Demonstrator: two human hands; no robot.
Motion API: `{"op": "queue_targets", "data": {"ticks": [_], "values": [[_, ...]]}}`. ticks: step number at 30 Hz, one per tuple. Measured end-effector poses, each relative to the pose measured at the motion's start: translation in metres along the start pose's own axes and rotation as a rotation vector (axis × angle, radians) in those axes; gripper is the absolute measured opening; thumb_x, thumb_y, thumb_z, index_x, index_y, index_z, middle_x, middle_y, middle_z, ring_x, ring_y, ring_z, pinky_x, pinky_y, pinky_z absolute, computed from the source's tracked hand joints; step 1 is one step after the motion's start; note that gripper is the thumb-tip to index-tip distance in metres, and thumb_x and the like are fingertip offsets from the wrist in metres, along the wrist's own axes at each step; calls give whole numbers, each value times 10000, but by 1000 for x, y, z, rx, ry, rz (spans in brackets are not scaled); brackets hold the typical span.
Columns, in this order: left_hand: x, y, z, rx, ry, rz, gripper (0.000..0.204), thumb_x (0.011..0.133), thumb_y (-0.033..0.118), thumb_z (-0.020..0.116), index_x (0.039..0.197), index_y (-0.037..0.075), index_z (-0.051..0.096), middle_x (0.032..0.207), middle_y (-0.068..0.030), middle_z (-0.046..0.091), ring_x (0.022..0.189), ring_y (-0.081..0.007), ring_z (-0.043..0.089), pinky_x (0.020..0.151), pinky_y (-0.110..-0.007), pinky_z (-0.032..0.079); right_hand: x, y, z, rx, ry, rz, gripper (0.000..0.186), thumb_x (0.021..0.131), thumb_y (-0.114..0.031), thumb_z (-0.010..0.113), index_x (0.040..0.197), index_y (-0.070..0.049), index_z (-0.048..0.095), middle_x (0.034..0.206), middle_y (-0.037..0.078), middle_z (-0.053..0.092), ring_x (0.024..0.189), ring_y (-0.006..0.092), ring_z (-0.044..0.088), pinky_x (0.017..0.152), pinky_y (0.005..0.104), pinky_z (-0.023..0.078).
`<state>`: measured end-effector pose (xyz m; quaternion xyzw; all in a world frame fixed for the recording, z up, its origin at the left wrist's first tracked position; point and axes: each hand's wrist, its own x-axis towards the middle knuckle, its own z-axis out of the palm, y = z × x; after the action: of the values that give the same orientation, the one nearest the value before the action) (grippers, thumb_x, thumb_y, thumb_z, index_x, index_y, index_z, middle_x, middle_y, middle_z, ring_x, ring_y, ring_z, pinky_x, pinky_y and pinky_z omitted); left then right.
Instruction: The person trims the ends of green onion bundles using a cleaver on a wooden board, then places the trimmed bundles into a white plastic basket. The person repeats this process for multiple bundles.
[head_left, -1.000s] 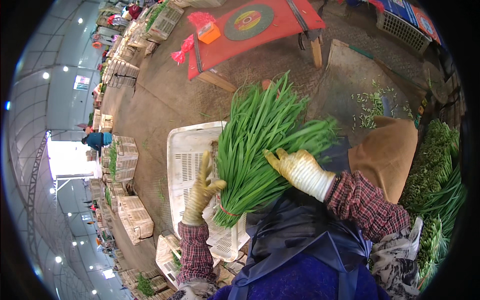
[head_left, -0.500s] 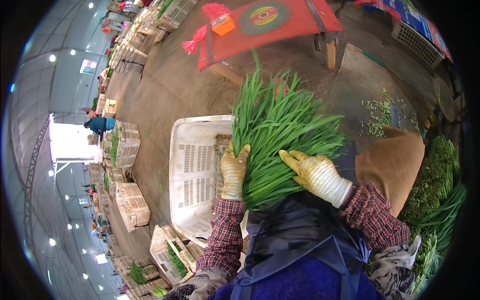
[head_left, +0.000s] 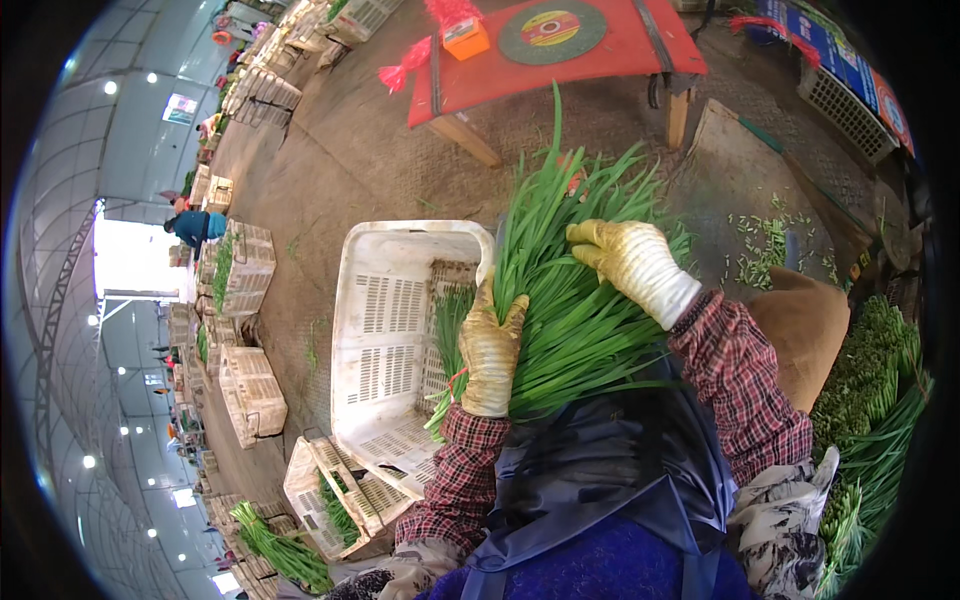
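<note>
The right hand (head_left: 640, 262) now sits farther forward over the greens (head_left: 575, 350), its grip unclear; the left hand (head_left: 490, 355) has fingers parted. Crates (head_left: 383, 375) and a red counter (head_left: 480, 85) stand on brown floor (head_left: 390, 150).

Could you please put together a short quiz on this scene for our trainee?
1. True or false: the left hand and the right hand are both at the long green leaves.
2. What colour is the box on the red-topped bench? A) green B) orange C) blue
3. Fill in: most of the large white crate shows to the person's ____ of those leaves.

Key: 1. True. 2. B. 3. left.
</note>
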<state>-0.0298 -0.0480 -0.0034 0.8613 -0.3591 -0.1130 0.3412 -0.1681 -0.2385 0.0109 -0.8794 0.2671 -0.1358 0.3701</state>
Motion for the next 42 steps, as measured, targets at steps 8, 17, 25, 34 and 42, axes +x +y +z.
{"op": "queue_targets", "data": {"ticks": [8, 17, 25, 34, 42], "values": [[-3, -3, -1, 40, -15, 20, 640, 840, 232, 738, 1394, 78, 456, 1036, -191, 688, 882, -311, 684, 776, -358, 521, -1, -5, 15, 108, -130, -49, 240, 850, -205, 682, 1040, -60, 672, 850, 79, 711, 633, 160, 647, 606, 305, 523], [6, -1, -10, -79, -63, 50, 682, 823, 184, 755, 1407, 33, 437, 1194, -226, 629, 1068, -294, 634, 906, -325, 476, -20, 32, -19, 1021, 97, 395, 119, 902, -111, 574, 869, -48, 670, 535, 18, 558, 406, 72, 470, 358, 212, 338], [-9, 21, -93, -305, -708, 72, 1202, 696, 410, 808, 1500, -63, 50, 1553, -196, 215, 1437, -275, 217, 1179, -352, 182, -104, 187, -173, 746, 770, 549, 297, 947, -84, 524, 1233, -21, 574, 798, 65, 659, 573, 96, 528, 573, 221, 457], [-2, -23, -46, 78, -525, 127, 1279, 604, 87, 886, 1523, 20, 0, 1549, -222, 192, 1401, -324, 262, 1146, -345, 241, -89, 150, -112, 718, 325, 394, 793, 867, -364, 718, 1493, -91, 314, 1022, 51, 660, 797, 113, 549, 823, 296, 464], [54, -137, -75, 753, -750, 604, 409, 903, 62, 585, 1301, 45, 493, 1194, -48, 606, 1143, -204, 547, 982, -329, 468, -63, 154, -73, 449, 58, 350, 657, 917, -345, 651, 1454, -85, 374, 1029, 101, 676, 786, 140, 633, 697, 282, 496]]}}
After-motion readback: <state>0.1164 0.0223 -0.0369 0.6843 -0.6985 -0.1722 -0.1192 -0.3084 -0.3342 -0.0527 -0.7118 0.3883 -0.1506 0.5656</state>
